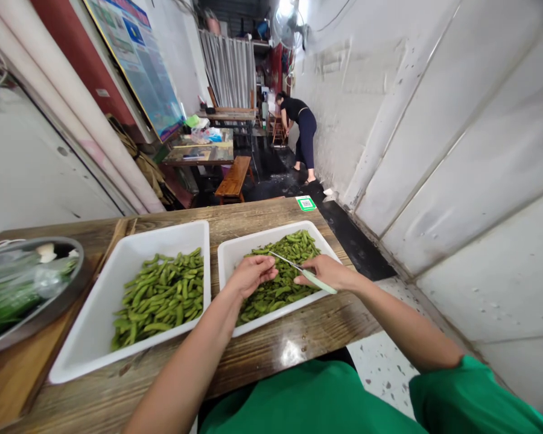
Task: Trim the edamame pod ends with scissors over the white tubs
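My right hand (323, 273) grips a pair of scissors (317, 281) with pale green handles. Their blades point left toward my left hand (254, 274), whose thumb and fingers are pinched together; whatever lies between them is too small to make out. Both hands are over the right white tray (226, 256), which holds a layer of green edamame pods (294, 247). On the left, a second white tray (131, 247) carries a larger heap of edamame pods (163, 295).
A wooden table (271, 355) bears both trays. At far left, a metal basin (79, 265) with bagged greens stands by a wooden board (22, 380). A QR-code card (306, 204) lies at the far edge. Beyond, a person (301, 126) bends near a bench (235, 178).
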`<state>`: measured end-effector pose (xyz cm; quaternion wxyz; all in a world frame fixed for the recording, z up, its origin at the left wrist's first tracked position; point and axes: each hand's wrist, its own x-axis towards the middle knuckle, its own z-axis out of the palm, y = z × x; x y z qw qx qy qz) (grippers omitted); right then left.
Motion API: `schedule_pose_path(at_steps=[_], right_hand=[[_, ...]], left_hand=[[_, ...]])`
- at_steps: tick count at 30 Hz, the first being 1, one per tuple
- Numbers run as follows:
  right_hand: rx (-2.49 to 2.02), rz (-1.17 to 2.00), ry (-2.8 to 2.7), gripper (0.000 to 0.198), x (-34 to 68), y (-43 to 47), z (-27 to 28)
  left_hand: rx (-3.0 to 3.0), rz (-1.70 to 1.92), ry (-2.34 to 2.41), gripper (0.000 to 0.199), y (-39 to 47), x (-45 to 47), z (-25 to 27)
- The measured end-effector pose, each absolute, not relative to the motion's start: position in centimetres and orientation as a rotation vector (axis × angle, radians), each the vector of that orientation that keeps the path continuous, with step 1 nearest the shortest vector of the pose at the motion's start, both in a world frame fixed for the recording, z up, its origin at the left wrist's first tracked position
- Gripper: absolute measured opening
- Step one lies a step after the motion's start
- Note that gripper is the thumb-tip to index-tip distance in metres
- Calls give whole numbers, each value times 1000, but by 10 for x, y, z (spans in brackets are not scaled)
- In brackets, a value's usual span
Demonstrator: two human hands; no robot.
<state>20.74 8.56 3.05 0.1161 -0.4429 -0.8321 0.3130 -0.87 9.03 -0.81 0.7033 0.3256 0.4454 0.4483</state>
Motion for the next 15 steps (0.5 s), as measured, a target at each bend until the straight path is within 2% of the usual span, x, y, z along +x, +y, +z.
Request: schedule_pose_path(at_steps=[6, 10, 13, 15], right_hand=[[-1431, 896, -2561, 44, 218, 94, 33], [-1484, 845, -2547, 44, 225, 98, 37], [-1503, 847, -2575, 43, 228, 96, 37], [-1525, 830, -2581, 44, 229, 94, 35]], left_hand=[[753, 979, 1054, 19, 92, -7, -7], [885, 908, 1166, 13, 91, -5, -3], [1289, 785, 1252, 23, 86, -1, -6], [1624, 691, 1311, 18, 82, 2, -11]])
